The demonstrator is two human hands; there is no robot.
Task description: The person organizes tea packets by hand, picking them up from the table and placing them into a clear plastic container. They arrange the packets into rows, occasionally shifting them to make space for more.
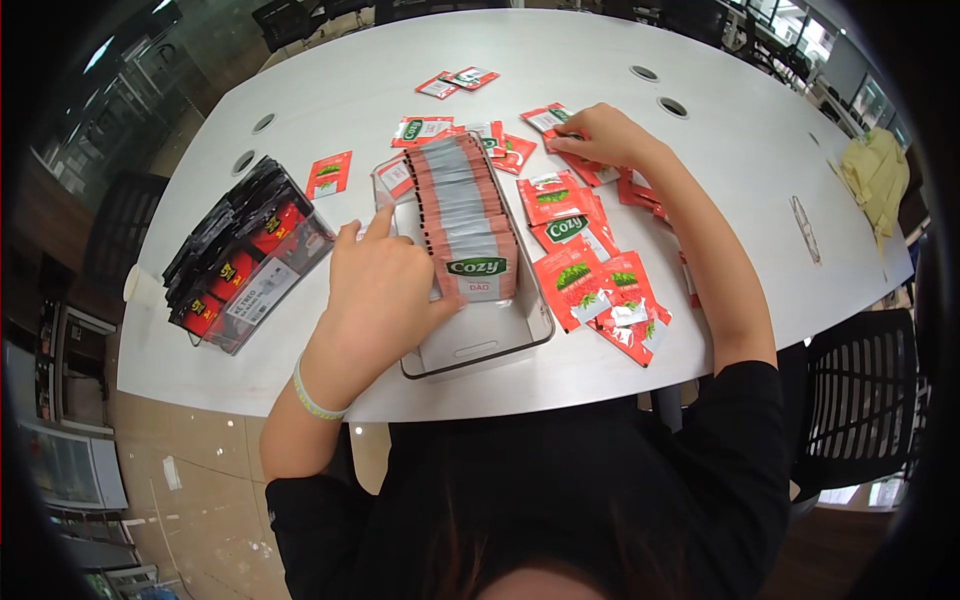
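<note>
A clear plastic box (535, 325) holds a tightly packed upright row of red and silver Cozy tea sachets (477, 268). My left hand (385, 275) lies along the left side of the row with fingers apart. Its thumb reaches the bottom of the front sachet. Over the scattered sachets to the right of the box, my right hand (605, 137) has its fingers curled down in a pinch on a red tea sachet (546, 117). Loose sachets (567, 232) lie in an overlapping pile below that hand, down the box's right side.
Left of the box, a clear container (262, 297) is filled with black and red packets. A single sachet (330, 174) lies between them, and two sachets (457, 80) sit farther back. A yellow cloth bag (872, 175) rests at the white table's (740, 150) right edge.
</note>
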